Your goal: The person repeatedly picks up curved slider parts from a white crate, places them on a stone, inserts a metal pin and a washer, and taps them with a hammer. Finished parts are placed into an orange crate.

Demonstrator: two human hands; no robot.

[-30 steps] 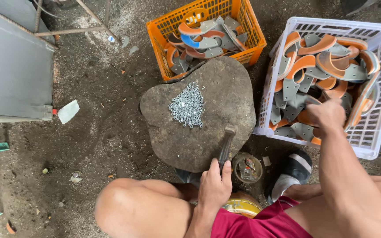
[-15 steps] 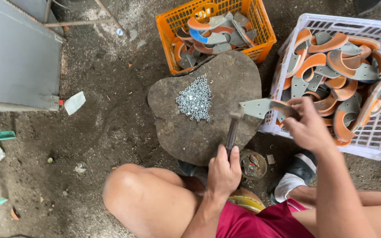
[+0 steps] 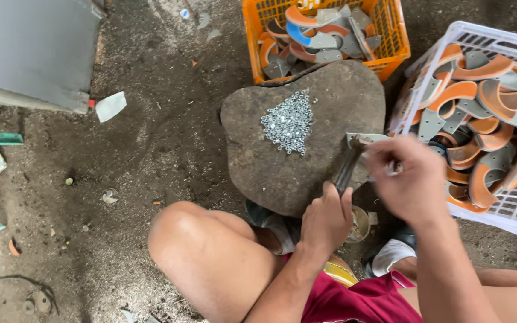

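A broad flat stone [image 3: 306,149] lies on the dirt floor [image 3: 151,149] between the person's knees — rough, grey, rounded at the edges, and plainly heavy enough to serve as an anvil. Beyond it stands an orange plastic crate [image 3: 390,51], and to the right a white plastic crate [image 3: 510,215]; both hold curved orange-and-grey metal pieces, stiff and sharp-cornered. The left hand [image 3: 327,218] is clamped around the handle of a hammer [image 3: 348,167], whose head rests at the stone's right edge; the handle looks dark and smooth, and it is best gripped low, as here, since the weight sits at the head. The right hand [image 3: 411,185] is closed on a grey metal bracket [image 3: 369,139], a thin rigid plate whose corner shows on the stone just beside the hammer head — probably light, with hard edges, safest held by its far end. A small heap of shiny nuts [image 3: 288,122] sits mid-stone, loose and likely to scatter.
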